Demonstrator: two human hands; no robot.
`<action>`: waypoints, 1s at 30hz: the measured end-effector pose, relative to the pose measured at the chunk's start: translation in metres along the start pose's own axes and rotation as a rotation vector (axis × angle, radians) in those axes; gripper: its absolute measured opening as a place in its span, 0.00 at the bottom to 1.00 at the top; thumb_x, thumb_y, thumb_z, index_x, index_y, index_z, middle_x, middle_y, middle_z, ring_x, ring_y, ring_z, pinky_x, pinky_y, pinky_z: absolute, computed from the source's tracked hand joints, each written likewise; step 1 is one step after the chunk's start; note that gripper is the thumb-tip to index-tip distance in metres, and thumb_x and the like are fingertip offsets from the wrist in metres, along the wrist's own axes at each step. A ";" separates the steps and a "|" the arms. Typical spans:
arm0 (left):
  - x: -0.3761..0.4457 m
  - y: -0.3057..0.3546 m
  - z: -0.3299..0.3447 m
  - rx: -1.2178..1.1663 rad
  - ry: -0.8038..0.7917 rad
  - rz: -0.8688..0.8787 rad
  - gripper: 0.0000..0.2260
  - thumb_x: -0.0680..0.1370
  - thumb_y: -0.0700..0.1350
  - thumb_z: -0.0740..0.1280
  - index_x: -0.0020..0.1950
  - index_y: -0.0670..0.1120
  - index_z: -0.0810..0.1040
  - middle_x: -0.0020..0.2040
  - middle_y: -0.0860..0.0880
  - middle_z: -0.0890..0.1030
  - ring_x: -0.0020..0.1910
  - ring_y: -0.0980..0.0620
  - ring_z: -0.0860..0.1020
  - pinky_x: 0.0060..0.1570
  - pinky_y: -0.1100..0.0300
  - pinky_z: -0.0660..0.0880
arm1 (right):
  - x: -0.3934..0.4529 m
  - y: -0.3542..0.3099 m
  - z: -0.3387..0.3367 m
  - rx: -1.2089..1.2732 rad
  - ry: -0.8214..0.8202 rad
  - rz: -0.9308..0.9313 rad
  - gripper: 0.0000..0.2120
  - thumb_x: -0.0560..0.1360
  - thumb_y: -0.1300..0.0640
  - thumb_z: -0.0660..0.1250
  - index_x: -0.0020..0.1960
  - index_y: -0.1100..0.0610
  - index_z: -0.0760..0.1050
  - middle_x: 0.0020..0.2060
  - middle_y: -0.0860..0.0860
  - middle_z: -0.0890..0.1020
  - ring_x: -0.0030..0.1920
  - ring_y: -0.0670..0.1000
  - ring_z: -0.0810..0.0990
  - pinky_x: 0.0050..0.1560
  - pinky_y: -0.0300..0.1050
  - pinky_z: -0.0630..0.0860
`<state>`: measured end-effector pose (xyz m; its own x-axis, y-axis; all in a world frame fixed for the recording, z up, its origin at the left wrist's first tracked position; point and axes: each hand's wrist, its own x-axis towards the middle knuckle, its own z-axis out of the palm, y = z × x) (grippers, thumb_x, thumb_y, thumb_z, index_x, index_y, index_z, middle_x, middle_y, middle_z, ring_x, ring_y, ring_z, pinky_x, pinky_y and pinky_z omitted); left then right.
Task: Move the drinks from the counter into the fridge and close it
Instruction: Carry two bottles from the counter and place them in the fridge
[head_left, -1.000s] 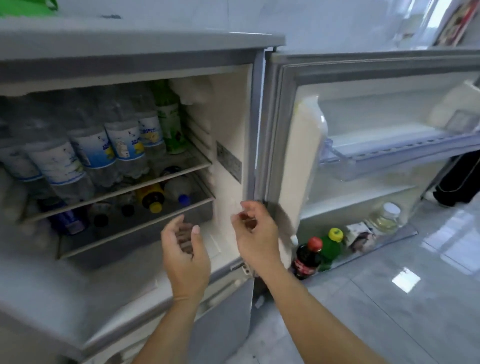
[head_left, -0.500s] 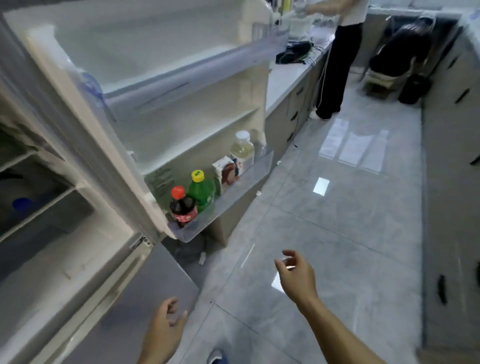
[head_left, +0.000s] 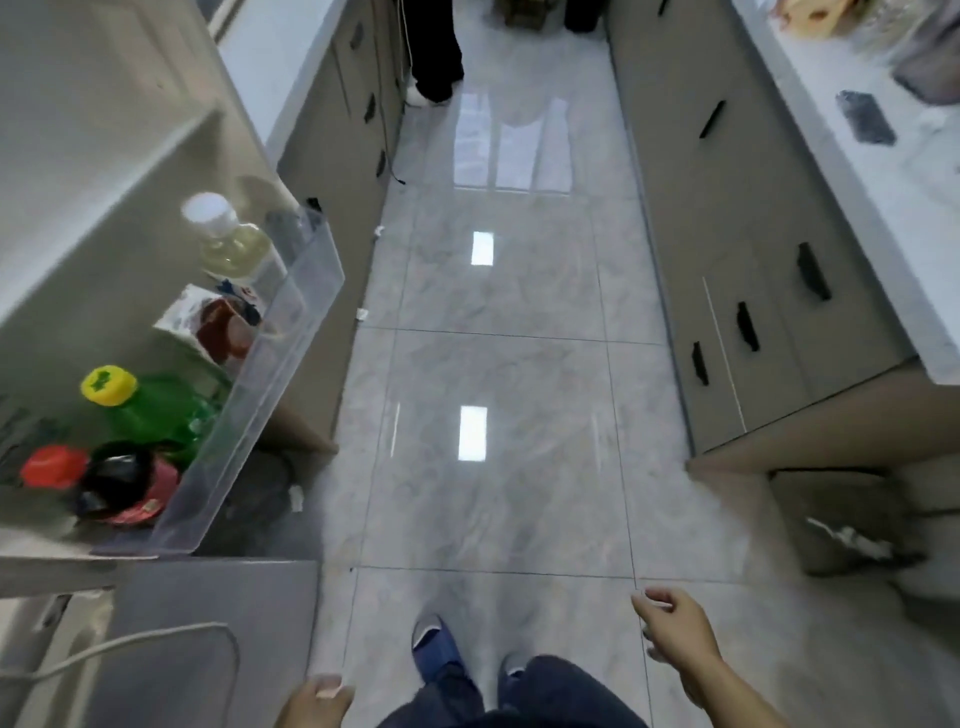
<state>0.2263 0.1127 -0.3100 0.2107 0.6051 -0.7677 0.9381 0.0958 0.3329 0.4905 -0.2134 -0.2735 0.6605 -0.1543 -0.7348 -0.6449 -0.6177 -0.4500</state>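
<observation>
Both hands hang empty over the floor: left hand relaxed, right hand loosely curled. Bottles stand in the open fridge door's shelf, left.

Head view, steeply down at floor

Bright, soft-focus view; ceiling lights glare off floor.

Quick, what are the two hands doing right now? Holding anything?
Left hand: empty as far as shown, only partly in view.
Right hand: fingers loosely curled, holding nothing.
</observation>
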 end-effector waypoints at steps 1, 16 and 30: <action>0.001 0.010 -0.003 -0.013 -0.060 -0.030 0.08 0.75 0.39 0.71 0.39 0.38 0.77 0.50 0.29 0.79 0.49 0.34 0.80 0.52 0.49 0.75 | -0.003 0.007 -0.004 0.009 0.013 0.029 0.12 0.76 0.55 0.70 0.57 0.58 0.76 0.45 0.56 0.80 0.41 0.58 0.80 0.39 0.48 0.78; 0.084 0.279 0.030 -0.105 -0.201 0.109 0.08 0.79 0.47 0.67 0.57 0.48 0.76 0.50 0.45 0.80 0.42 0.47 0.78 0.41 0.54 0.78 | 0.086 -0.022 -0.066 0.035 0.051 0.267 0.07 0.74 0.60 0.73 0.48 0.63 0.78 0.34 0.59 0.80 0.33 0.58 0.79 0.35 0.44 0.75; 0.119 0.375 0.053 -0.271 -0.026 -0.163 0.04 0.79 0.44 0.67 0.49 0.44 0.78 0.43 0.42 0.81 0.34 0.46 0.74 0.37 0.55 0.75 | 0.276 -0.317 -0.099 -0.046 -0.090 -0.054 0.08 0.77 0.55 0.69 0.53 0.59 0.76 0.41 0.55 0.80 0.38 0.55 0.78 0.39 0.48 0.76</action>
<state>0.6179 0.1785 -0.3051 0.0741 0.5447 -0.8353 0.8535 0.3985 0.3356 0.9151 -0.1369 -0.2834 0.6555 -0.0509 -0.7535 -0.5895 -0.6580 -0.4684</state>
